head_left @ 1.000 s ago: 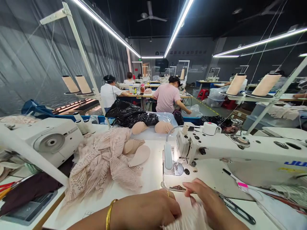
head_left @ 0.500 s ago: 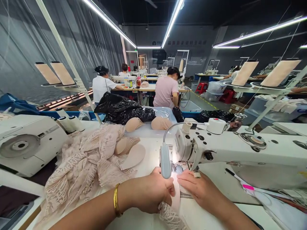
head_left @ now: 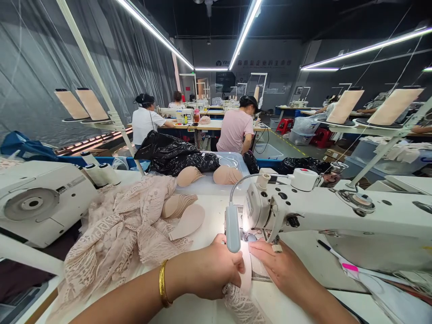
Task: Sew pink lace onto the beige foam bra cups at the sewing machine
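At the front of the white sewing machine [head_left: 270, 204], my left hand [head_left: 211, 267] is closed on beige lace fabric [head_left: 241, 303], which hangs below its fingers. A smooth beige piece [head_left: 247, 270], shaped like a bra pad, lies between my hands under the machine head. My right hand [head_left: 281, 263] rests with its fingers stretched flat along the right side of that piece, fingertips close to the needle area. The grey lamp [head_left: 233, 227] hides the tips of my left fingers and part of the stitching spot.
A heap of beige lace [head_left: 124, 220] lies left, beside stacked pads [head_left: 189, 220]. Behind is a clear plastic tray [head_left: 209, 183] with more pads. A pen-like tool [head_left: 350, 267] lies at the right. Thread cones [head_left: 346, 106] stand above. Co-workers [head_left: 235, 130] sit ahead.
The smooth beige piece and the lace have shifted slightly under the machine head. Both hands keep nearly the same place and hold; the camera view has tilted up a little.
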Available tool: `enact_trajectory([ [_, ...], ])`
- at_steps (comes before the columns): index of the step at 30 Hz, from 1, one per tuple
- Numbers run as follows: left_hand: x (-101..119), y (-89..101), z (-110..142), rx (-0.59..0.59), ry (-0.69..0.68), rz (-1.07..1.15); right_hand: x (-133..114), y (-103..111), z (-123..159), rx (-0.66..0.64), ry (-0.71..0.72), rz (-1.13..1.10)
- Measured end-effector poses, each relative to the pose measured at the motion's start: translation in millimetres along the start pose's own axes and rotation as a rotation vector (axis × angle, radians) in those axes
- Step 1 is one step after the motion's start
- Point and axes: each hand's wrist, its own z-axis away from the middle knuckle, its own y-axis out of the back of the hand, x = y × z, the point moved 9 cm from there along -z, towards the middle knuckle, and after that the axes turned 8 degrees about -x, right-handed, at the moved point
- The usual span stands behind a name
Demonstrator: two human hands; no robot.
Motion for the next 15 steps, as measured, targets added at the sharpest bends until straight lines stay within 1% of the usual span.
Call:
enact_trajectory([
  [3, -1.4, 0.7, -1.3, -0.009, 0.022, -0.016, 2.7, -4.8, 0.1, -0.017, 0.022, 0.041],
  [6, -2.5, 2.1, -1.8, 0.0, 0.02, -0.036, 4.6, -4.5, -1.0, -0.004, 0.035, 0.063],
  [10, -4.4, 2.7, -1.5, 0.017, -0.005, -0.017, 5.1, -6.3, -3.5, -0.031, 0.033, 0.031],
  [15, -6.7, 2.1, 0.0, 0.03, 0.008, -0.002, 4.8, -9.4, -2.9, -0.051, 0.038, 0.016],
])
